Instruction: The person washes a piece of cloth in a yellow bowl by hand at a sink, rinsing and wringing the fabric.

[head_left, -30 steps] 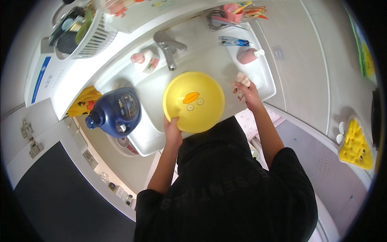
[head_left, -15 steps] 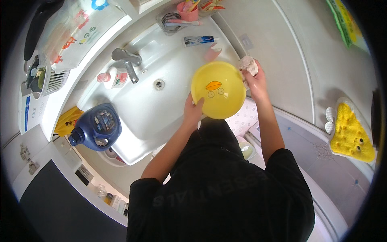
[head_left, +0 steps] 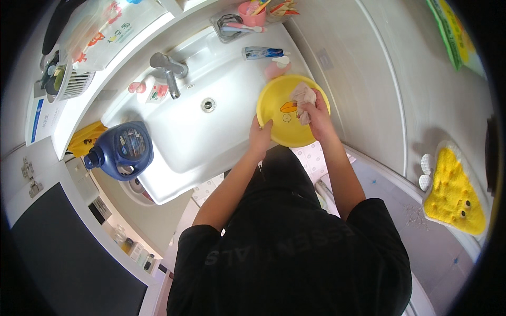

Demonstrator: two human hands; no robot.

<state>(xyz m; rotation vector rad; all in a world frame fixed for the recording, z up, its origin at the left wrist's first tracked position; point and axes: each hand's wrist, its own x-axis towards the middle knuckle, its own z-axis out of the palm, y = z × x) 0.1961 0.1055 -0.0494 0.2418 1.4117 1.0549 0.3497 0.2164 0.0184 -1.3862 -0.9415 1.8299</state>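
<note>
A yellow basin (head_left: 289,136) with a printed duck face inside rests at the right end of the white sink (head_left: 211,142). My left hand (head_left: 260,138) grips its near left rim, thumb over the edge and the other fingers out of sight behind it. Above the basin's inside, my right hand (head_left: 318,117) is closed on a crumpled pale pink cloth (head_left: 303,97), which covers part of the duck face. Just beyond the basin stands a pink pump bottle (head_left: 277,68), partly hidden by the rim.
A blue detergent jug (head_left: 126,147) stands at the sink's left end. The faucet (head_left: 169,71) and a white bottle with a pink cap (head_left: 153,90) are at the back. A toothpaste tube (head_left: 263,53) and a pink cup (head_left: 252,16) lie beyond the basin. A yellow mitt (head_left: 456,192) hangs at right.
My right hand has brought the cloth from outside the basin's right rim to over its inside. The basin has shifted slightly right, my left hand still on its rim.
</note>
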